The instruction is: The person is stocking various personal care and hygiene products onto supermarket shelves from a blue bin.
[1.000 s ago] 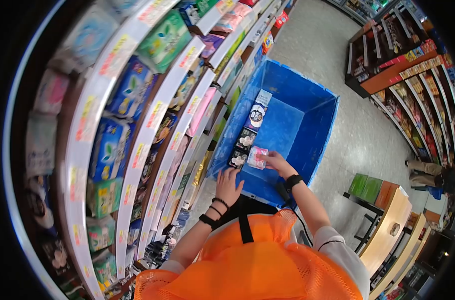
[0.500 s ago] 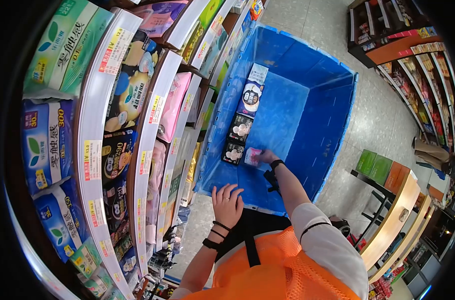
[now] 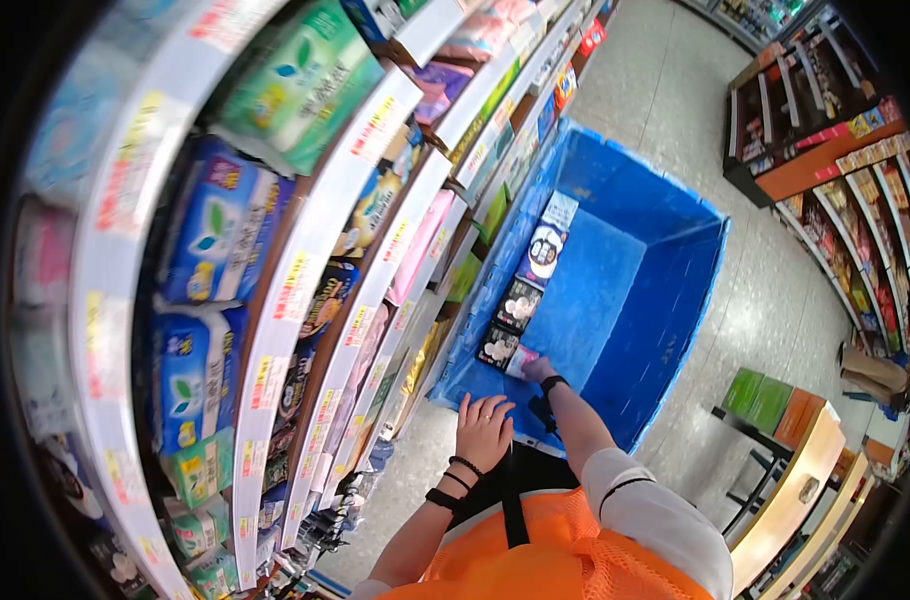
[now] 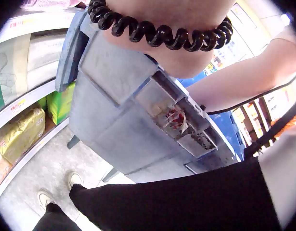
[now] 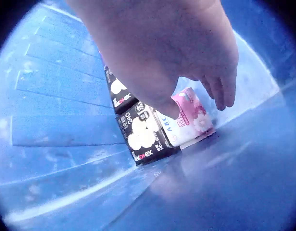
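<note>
My right hand (image 3: 538, 369) is down inside the blue bin (image 3: 665, 330), over a pink-and-white ABC pack (image 5: 188, 120). In the right wrist view the thumb overlaps the top of this pack, and the fingers (image 5: 227, 89) stretch loosely past its far side. The pack lies on the bin floor right beside a black Kotex pack (image 5: 143, 134). Another black pack (image 3: 516, 305), a dark blue-and-white pack (image 3: 542, 252) and a pale pack (image 3: 560, 209) continue the row along the bin wall. My left hand (image 3: 483, 432), fingers spread and holding nothing, is at the bin's near edge.
Shelves of wrapped packs (image 3: 210, 235) rise close along the left. Across the aisle floor (image 3: 765, 290) stand snack shelves (image 3: 825, 150). At the lower right is a wooden counter (image 3: 800, 490) with green boxes (image 3: 755, 400) beside it.
My right hand has moved the pink-and-white pack down and left against the near black pack, and its fingers have loosened. The left hand stays near the bin's edge. The head view has shifted.
</note>
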